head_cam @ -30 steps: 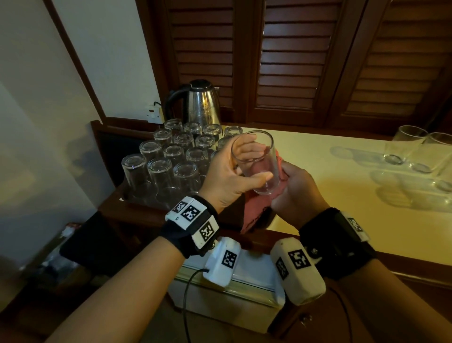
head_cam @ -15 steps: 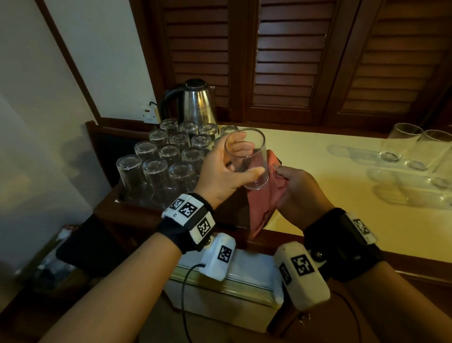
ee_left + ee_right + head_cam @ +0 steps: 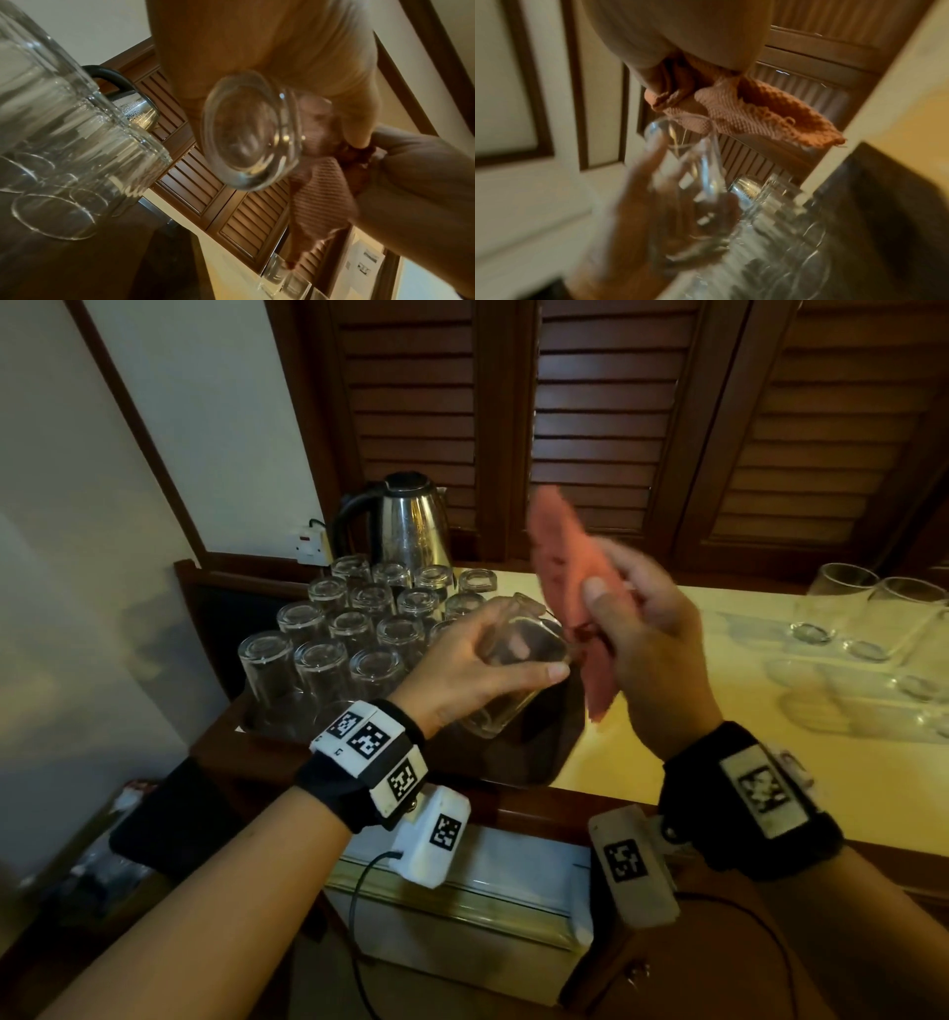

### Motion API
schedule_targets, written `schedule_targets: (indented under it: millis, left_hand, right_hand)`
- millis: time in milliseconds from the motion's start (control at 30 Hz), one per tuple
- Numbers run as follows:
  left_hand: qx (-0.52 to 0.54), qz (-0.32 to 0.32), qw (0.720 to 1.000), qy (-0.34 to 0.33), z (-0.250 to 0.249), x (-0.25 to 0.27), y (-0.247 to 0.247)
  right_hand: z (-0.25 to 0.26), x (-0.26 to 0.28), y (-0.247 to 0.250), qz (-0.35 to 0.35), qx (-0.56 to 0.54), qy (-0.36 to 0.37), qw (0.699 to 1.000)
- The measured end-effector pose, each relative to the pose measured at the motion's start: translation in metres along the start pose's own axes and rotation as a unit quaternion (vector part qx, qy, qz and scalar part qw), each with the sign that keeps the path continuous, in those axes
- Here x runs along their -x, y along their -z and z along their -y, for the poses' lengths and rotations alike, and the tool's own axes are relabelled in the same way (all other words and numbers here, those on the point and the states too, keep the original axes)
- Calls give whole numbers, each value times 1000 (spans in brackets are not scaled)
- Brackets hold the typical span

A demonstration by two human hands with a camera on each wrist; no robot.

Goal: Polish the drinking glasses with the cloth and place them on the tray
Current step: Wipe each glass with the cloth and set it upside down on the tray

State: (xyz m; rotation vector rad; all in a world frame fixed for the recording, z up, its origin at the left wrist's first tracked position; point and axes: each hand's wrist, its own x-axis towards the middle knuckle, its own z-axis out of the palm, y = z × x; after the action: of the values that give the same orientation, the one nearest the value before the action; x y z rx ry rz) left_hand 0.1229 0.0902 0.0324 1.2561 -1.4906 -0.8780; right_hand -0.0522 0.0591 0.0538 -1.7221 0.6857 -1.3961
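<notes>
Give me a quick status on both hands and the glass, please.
Left hand grips clear drinking glass, tilted. Right hand pinches pink woven cloth, raised beside glass. Nothing in the way.

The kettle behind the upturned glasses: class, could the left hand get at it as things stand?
Probably not directly. The left hand grips a glass, and rows of upturned glasses stand between it and the kettle; it would have to go over them.

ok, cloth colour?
Pinkish-orange cloth, waffle-textured weave; clearest in the right wrist view, held by the right hand.
</notes>
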Motion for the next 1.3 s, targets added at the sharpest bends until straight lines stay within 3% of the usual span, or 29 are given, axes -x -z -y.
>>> schedule_targets:
  millis: [100,267,500,600,733,900,1000,1067,1300]
  left_hand:
    - [-31,0,999,-4,-3,1,1]
    - [-60,5,998,-5,-10,1,11]
    - [-133,81,987,-39,-16,3,14]
    - [-112,93,989,-15,-11,4,13]
    - [-48,92,994,16,-10,6,14]
    - [-36,118,992,-3,-14,8,16]
    - [-73,154,985,-2,-16,7,16]
    - [-67,158,985,5,-16,6,17]
    - [-7,145,989,31,-12,8,22]
  right_hand:
    - [-8,4,-5,71,91,42,992]
    - [-10,8,2,150,82,12,985]
    - [-16,10,13,252,33,-70,965]
    - [-15,9,19,259,29,-83,962]
    - [-15,15,22,227,40,-25,973]
    - [-13,19,20,321,98,18,942]
    - [-8,14,19,382,69,-53,920]
    - [-6,10,19,387,30,-102,916]
    - [-15,11,30,243,-24,-13,970]
